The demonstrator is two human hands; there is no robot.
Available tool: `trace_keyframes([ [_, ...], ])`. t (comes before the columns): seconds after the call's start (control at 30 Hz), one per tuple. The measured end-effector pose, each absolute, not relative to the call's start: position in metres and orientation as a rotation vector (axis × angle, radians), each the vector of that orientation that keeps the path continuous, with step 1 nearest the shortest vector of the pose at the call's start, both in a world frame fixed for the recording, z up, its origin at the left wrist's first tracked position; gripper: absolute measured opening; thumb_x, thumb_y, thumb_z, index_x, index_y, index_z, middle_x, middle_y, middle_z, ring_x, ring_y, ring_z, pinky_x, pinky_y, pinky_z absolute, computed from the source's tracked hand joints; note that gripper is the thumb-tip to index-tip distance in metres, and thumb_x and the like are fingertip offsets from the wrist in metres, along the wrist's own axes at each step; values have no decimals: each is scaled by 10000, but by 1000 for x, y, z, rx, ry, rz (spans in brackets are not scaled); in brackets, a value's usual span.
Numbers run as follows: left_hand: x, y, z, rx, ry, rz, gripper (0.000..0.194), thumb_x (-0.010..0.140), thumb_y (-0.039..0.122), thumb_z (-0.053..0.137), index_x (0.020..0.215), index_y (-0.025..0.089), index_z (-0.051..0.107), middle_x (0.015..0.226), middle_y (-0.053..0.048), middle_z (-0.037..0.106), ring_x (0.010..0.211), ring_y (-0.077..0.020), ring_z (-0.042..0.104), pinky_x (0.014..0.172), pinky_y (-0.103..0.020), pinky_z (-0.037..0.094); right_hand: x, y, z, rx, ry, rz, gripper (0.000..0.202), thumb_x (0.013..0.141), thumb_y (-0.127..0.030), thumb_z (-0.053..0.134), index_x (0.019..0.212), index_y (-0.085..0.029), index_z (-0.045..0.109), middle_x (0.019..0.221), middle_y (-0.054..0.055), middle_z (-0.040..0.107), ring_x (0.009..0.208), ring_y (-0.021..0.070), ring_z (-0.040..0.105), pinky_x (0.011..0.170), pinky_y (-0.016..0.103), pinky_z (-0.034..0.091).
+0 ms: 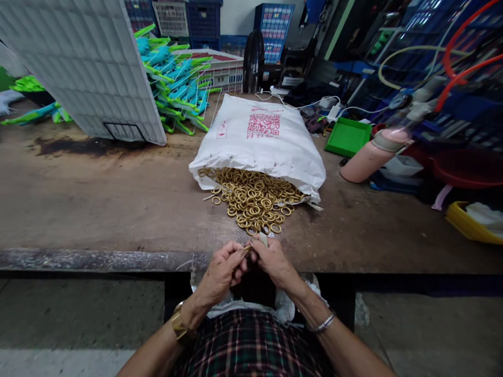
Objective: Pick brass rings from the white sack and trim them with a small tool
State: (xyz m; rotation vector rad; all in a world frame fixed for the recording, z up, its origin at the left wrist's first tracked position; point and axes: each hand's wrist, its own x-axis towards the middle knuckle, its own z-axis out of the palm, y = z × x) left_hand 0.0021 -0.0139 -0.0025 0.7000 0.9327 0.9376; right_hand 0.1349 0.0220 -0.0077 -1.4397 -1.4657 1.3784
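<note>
Pinching a small gold-coloured metal ring (247, 248) between both sets of fingertips, I keep my left hand (221, 270) and right hand (273, 261) closed on it at the near edge of the worn brown workbench (86, 202). A small pale piece at the right fingertips is too small to identify. For a clean result, I judge short, firm fingertip contact best, just short of the heap of loose gold rings (253, 199) spilling from the white plastic sack (260, 138).

Rings (253, 200) spill from the sack (260, 141) on the table (86, 202), behind both hands (247, 264)
</note>
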Motion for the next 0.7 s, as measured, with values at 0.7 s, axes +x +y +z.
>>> trace_keyframes([
  [0.7, 3, -12, 0, 798, 1125, 982, 288, 726, 422, 555, 814, 158, 483, 575, 50, 502, 395, -31, 323, 375, -153, 220, 134, 7, 3, -1735, -2459, 560, 193, 787, -139, 388, 907, -170, 537, 821, 61, 665, 701, 164, 588, 561, 250, 260],
])
